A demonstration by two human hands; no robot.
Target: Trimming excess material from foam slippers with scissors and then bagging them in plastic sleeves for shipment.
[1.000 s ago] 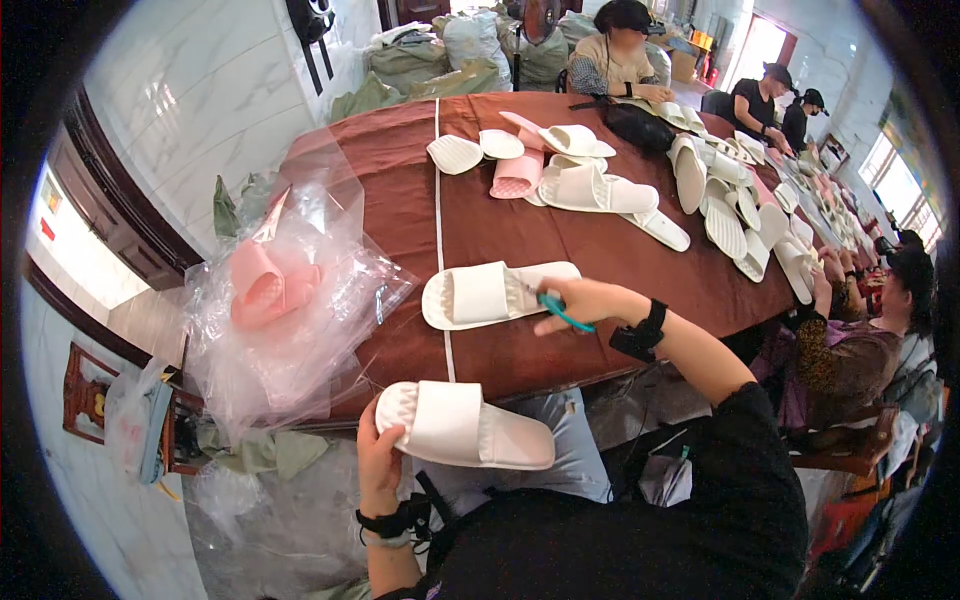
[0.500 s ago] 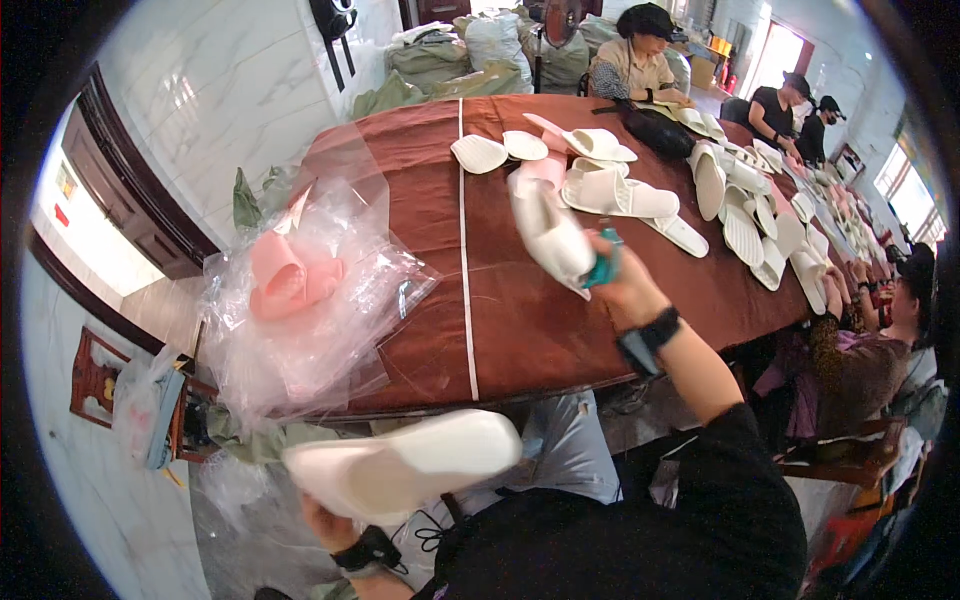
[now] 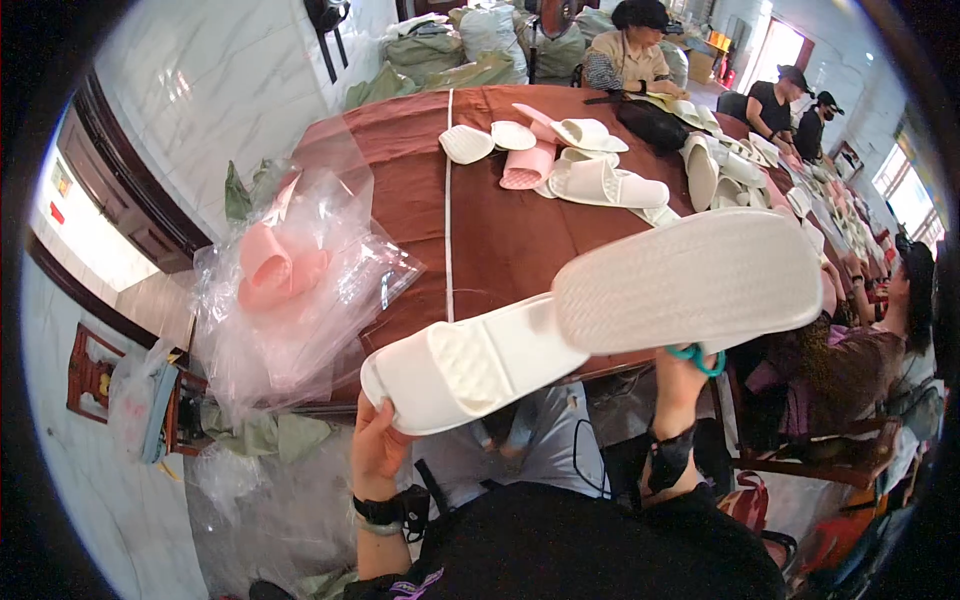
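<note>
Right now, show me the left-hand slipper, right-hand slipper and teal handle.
Left-hand slipper (image 3: 468, 370), head view: its textured patch.
Right-hand slipper (image 3: 690, 285), head view: middle of its sole.
Teal handle (image 3: 718, 364), head view: right edge of its loop.

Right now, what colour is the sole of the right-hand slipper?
The sole is off-white, finely textured; best seen in head view.

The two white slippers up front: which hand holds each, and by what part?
The left hand grips one white slipper by its left end. The right hand seems to hold the other slipper, which hides the exact grip.
</note>
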